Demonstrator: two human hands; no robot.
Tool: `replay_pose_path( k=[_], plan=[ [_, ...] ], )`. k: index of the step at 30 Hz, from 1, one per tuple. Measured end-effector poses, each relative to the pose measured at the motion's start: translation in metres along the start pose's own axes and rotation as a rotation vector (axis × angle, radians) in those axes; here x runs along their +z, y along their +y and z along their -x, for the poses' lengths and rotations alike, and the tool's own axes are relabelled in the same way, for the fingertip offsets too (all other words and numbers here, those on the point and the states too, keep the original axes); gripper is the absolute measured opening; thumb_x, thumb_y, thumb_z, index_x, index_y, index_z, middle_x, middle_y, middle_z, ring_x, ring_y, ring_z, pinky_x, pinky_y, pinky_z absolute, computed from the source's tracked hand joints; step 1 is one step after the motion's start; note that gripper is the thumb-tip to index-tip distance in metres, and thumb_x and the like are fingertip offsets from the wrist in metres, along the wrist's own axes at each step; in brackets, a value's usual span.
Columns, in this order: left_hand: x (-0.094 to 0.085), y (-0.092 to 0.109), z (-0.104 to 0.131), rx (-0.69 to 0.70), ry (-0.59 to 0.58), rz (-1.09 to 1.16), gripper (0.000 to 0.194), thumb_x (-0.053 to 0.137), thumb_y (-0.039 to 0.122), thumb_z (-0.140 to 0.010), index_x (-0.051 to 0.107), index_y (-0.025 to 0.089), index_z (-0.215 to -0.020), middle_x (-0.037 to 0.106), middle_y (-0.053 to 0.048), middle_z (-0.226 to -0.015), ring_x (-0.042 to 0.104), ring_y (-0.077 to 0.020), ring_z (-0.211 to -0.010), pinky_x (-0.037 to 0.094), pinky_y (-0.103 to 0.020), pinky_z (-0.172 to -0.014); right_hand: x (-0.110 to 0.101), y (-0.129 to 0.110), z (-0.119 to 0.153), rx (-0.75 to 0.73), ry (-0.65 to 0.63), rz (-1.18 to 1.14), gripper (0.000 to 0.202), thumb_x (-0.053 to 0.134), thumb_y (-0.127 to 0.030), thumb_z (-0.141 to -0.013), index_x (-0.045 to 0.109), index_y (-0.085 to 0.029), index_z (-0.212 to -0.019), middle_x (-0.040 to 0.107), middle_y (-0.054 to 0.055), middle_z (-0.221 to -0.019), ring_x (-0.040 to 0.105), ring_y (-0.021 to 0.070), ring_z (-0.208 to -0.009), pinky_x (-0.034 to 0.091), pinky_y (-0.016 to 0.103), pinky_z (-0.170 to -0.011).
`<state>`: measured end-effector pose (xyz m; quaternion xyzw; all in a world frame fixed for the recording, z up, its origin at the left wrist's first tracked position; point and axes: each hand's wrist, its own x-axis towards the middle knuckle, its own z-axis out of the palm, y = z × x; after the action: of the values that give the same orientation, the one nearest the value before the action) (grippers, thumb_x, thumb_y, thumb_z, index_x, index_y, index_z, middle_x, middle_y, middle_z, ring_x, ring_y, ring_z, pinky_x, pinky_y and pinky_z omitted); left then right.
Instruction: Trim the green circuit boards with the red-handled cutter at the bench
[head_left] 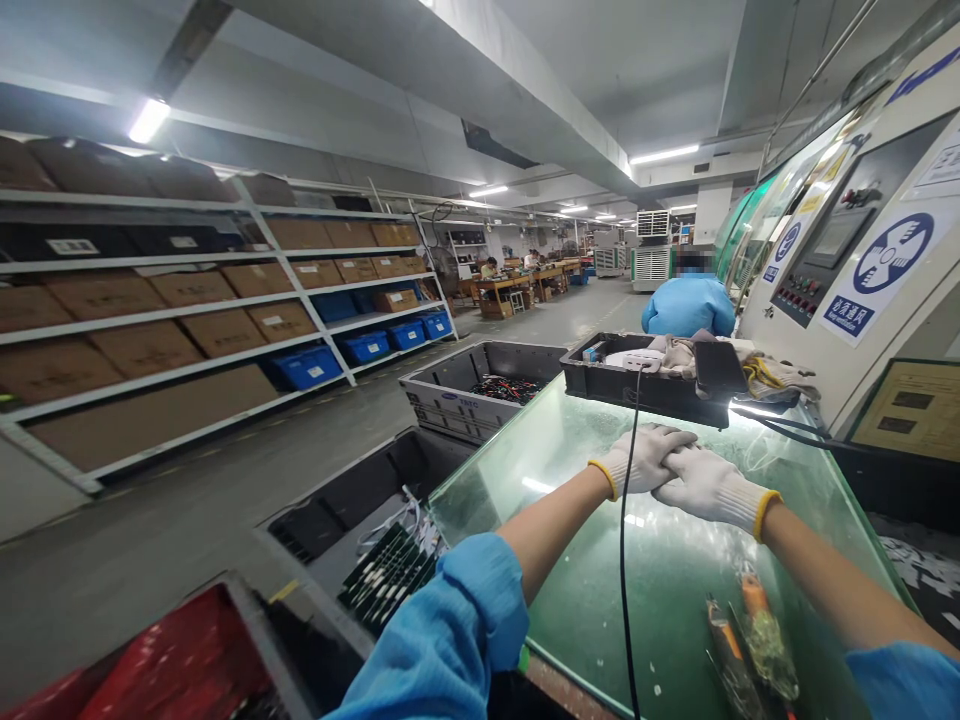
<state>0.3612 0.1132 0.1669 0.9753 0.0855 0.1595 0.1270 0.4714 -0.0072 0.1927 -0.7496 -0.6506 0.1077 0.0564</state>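
My left hand [645, 460] and my right hand [709, 480] wear white knit gloves with yellow cuffs. They rest on the glass tabletop [570, 560], and the right fingers lie over the left ones. Both hands look flat, with nothing visible in them; some left fingers are hidden. A black cable [624, 560] hangs across the glass, passing in front of my left wrist. Nearer to me lie two orange-handled hand tools [756, 590], partly wrapped, whose exact kind I cannot make out. Just beyond the hands stands a black tray [600, 382] holding cloth gloves, a white device and a phone [718, 370].
Left of the table are grey crates [442, 420], one with small dark parts, another with green circuit boards [390, 575]. A red-lined bin [180, 660] stands lower left. Shelves with boxes [187, 290] line the left. A person in blue [688, 305] is ahead, beside a machine panel [832, 240].
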Motion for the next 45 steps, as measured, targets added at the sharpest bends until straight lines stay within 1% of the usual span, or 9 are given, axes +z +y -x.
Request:
replay_pose_path(
  k=[3, 9, 14, 20, 26, 34, 42, 45],
  plan=[
    [0.0002, -0.0002, 0.0001, 0.001, -0.004, -0.002, 0.064, 0.063, 0.028, -0.085, 0.056, 0.021, -0.148, 0.062, -0.01, -0.145, 0.058, -0.0283, -0.133, 0.045, -0.044, -0.118, 0.0005, 0.0006, -0.0005, 0.007, -0.004, 0.0, 0.04, 0.062, -0.042, -0.086, 0.077, -0.017, -0.114, 0.07, 0.014, -0.123, 0.063, 0.0329, -0.116, 0.047, 0.038, -0.095],
    [0.001, -0.001, -0.0002, 0.0, 0.002, 0.003, 0.063, 0.062, 0.027, -0.084, 0.056, 0.023, -0.147, 0.063, -0.008, -0.145, 0.058, -0.0278, -0.133, 0.046, -0.044, -0.117, -0.0016, -0.0012, 0.0018, 0.009, -0.005, -0.002, 0.04, 0.063, -0.041, -0.086, 0.077, -0.018, -0.116, 0.07, 0.014, -0.125, 0.062, 0.0328, -0.118, 0.047, 0.038, -0.097],
    [0.0019, -0.0025, -0.0012, 0.003, -0.007, 0.011, 0.064, 0.062, 0.029, -0.084, 0.056, 0.022, -0.148, 0.063, -0.009, -0.144, 0.059, -0.0281, -0.133, 0.046, -0.044, -0.117, -0.0012, -0.0006, 0.002, -0.009, 0.003, -0.012, 0.041, 0.063, -0.041, -0.086, 0.077, -0.017, -0.117, 0.071, 0.014, -0.123, 0.063, 0.0322, -0.116, 0.046, 0.038, -0.097],
    [0.0006, -0.0009, -0.0007, 0.001, -0.007, 0.001, 0.064, 0.063, 0.028, -0.084, 0.056, 0.022, -0.147, 0.064, -0.009, -0.143, 0.06, -0.0281, -0.131, 0.047, -0.044, -0.116, 0.0004, 0.0007, 0.0013, -0.01, 0.011, -0.014, 0.04, 0.064, -0.042, -0.086, 0.078, -0.017, -0.115, 0.071, 0.014, -0.123, 0.062, 0.0325, -0.118, 0.046, 0.037, -0.098],
    [-0.0002, 0.0007, 0.0001, 0.02, 0.007, -0.004, 0.06, 0.062, 0.029, -0.087, 0.057, 0.02, -0.146, 0.065, -0.01, -0.142, 0.061, -0.0278, -0.13, 0.047, -0.042, -0.116, 0.0003, 0.0012, 0.0023, -0.017, 0.009, -0.03, 0.041, 0.061, -0.041, -0.087, 0.077, -0.018, -0.117, 0.072, 0.013, -0.119, 0.066, 0.0311, -0.111, 0.047, 0.037, -0.097],
    [0.0006, 0.0001, -0.0003, 0.032, 0.016, -0.012, 0.06, 0.063, 0.028, -0.087, 0.057, 0.02, -0.146, 0.064, -0.009, -0.144, 0.06, -0.0274, -0.13, 0.046, -0.042, -0.117, 0.0029, 0.0031, 0.0004, -0.001, 0.015, -0.024, 0.048, 0.062, -0.044, -0.087, 0.075, -0.018, -0.125, 0.069, 0.016, -0.129, 0.063, 0.0338, -0.12, 0.047, 0.038, -0.099],
    [0.0001, 0.001, -0.0002, 0.028, 0.013, -0.015, 0.061, 0.063, 0.028, -0.087, 0.057, 0.018, -0.147, 0.064, -0.011, -0.143, 0.06, -0.0293, -0.13, 0.047, -0.043, -0.115, 0.0031, 0.004, -0.0007, -0.009, 0.023, -0.018, 0.047, 0.062, -0.044, -0.087, 0.076, -0.017, -0.124, 0.07, 0.016, -0.127, 0.063, 0.034, -0.121, 0.047, 0.039, -0.099],
    [0.001, -0.0004, -0.0006, 0.027, 0.011, -0.018, 0.061, 0.063, 0.028, -0.086, 0.057, 0.02, -0.147, 0.064, -0.01, -0.143, 0.06, -0.0288, -0.13, 0.047, -0.043, -0.115, 0.0023, 0.0029, -0.0003, 0.004, 0.016, -0.017, 0.047, 0.063, -0.044, -0.087, 0.075, -0.017, -0.124, 0.068, 0.016, -0.13, 0.062, 0.0342, -0.122, 0.047, 0.038, -0.099]
  ],
)
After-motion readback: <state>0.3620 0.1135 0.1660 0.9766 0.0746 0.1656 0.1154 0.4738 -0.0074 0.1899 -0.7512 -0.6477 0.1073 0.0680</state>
